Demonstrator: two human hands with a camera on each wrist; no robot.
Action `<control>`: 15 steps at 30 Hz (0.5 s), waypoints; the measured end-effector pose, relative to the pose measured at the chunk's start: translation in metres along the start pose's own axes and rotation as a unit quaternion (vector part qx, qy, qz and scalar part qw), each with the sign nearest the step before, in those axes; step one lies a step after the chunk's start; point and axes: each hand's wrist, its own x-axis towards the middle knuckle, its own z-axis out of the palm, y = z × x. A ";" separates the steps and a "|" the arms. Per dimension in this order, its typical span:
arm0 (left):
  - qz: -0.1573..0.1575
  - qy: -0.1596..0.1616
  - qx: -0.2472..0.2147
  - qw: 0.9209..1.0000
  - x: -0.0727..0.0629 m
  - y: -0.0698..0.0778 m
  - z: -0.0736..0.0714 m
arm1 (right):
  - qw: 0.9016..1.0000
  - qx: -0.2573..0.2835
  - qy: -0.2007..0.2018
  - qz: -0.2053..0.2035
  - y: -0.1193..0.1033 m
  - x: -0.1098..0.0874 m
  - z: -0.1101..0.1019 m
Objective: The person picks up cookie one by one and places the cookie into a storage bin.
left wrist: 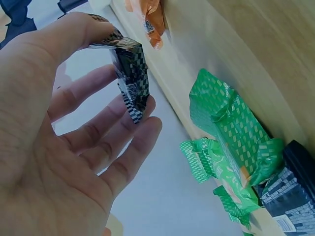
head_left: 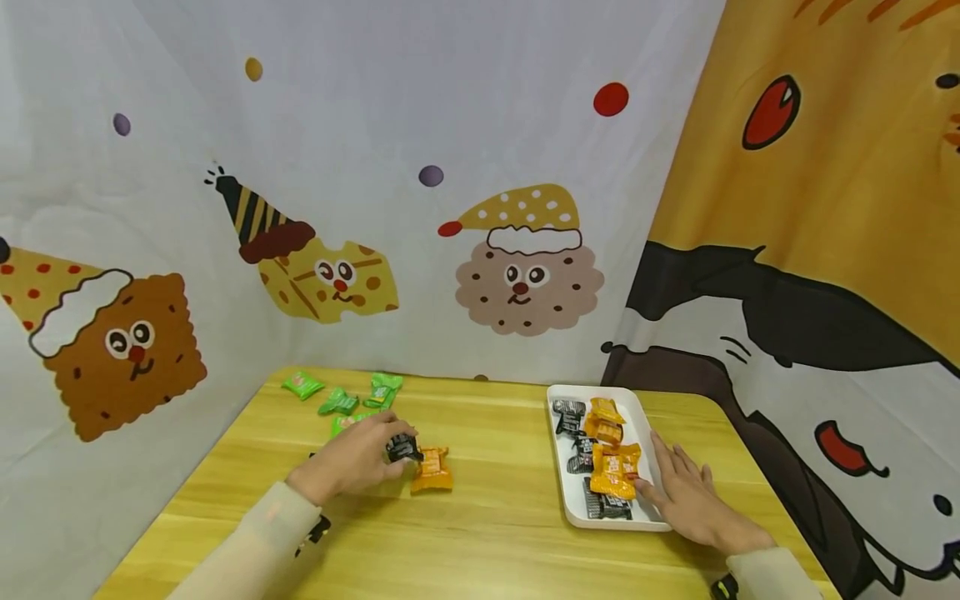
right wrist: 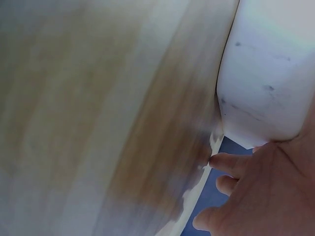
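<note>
My left hand (head_left: 356, 458) pinches a black wrapped candy (head_left: 403, 447) between thumb and fingertips; its checkered wrapper (left wrist: 132, 78) shows up close in the left wrist view. Just right of it on the wooden table lies an orange wrapped candy (head_left: 432, 472). My right hand (head_left: 693, 500) rests at the right rim of a white tray (head_left: 516, 2), fingers extended along its side and thumb over the edge.
Black candies (head_left: 607, 504) and orange candies (head_left: 617, 471) lie in the tray. Several green candies (head_left: 339, 402) are scattered at the table's back left. Behind the table (head_left: 495, 450) hangs a printed cloth (head_left: 360, 125).
</note>
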 end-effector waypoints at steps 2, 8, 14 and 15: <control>0.000 0.003 -0.001 1.000 0.001 0.000 0.000 | 1.000 -0.002 0.000 0.000 0.000 0.000 0.000; -0.009 0.002 -0.006 1.000 0.008 0.005 0.001 | 1.000 -0.010 0.011 -0.008 0.002 0.000 0.002; -0.003 0.003 -0.015 1.000 0.015 0.012 0.003 | 1.000 -0.009 0.010 -0.009 0.003 0.000 0.003; 0.000 0.005 -0.015 1.000 0.017 0.014 0.003 | 1.000 -0.009 0.009 -0.009 0.003 0.000 0.002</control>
